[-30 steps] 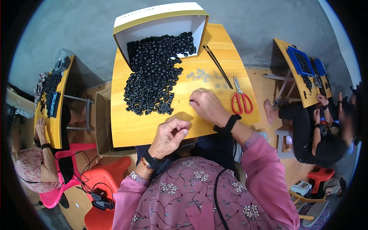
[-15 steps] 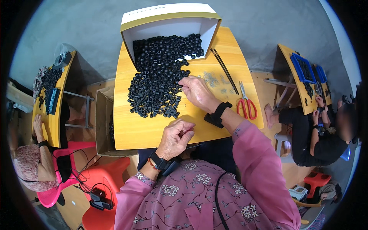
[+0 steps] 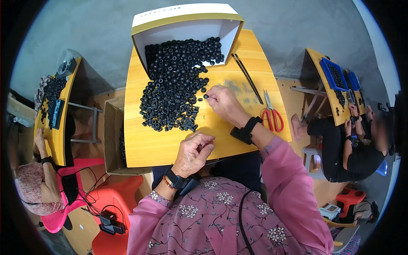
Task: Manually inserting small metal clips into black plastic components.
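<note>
My right hand pinches a small black bead-like part between thumb and fingertips, just right of the pile. My left hand is curled above the table's front edge, thumb against the fingers; whatever it may hold is hidden. Round black parts with holes spill out of a white and gold cardboard box tipped on its side. In front of them, smaller black stubby pieces lie heaped. Tiny silvery bits, too small to make out, are scattered beyond my right hand.
Two thin black sticks and red-handled scissors lie on the right of the yellow table. A brown carton stands against its left side. People sit at other tables left and right. A red chair is at my left.
My right hand has drawn back slightly from the pile's edge, and a black bead-like part now shows at its fingertips. My left hand stays almost where it was.
</note>
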Action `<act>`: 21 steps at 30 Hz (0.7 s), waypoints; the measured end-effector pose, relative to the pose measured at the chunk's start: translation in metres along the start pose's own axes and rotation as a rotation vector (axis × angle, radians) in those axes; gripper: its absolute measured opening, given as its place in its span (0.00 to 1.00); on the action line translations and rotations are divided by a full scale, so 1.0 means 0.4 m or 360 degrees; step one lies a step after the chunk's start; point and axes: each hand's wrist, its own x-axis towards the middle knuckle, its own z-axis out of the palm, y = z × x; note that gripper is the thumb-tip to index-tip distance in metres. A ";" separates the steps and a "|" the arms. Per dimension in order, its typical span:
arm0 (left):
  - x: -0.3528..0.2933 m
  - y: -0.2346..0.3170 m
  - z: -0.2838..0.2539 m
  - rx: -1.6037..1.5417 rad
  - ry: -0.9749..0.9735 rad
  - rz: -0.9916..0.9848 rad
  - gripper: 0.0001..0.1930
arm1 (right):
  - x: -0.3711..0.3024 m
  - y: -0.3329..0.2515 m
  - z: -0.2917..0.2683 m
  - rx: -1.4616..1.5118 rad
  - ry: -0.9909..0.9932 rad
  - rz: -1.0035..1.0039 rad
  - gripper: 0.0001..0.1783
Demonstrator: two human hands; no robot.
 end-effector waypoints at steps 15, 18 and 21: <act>-0.002 0.000 0.000 -0.0677 0.0129 -0.0130 0.14 | -0.204 -0.127 -0.120 0.1619 -0.0453 0.0999 0.14; -0.006 0.002 0.005 -0.0640 0.0145 -0.0169 0.12 | -0.230 -0.134 -0.100 0.1566 -0.0535 0.0882 0.12; -0.005 -0.005 0.013 -0.0560 0.0192 -0.0068 0.08 | -0.253 -0.137 -0.068 0.1681 -0.0493 0.0792 0.10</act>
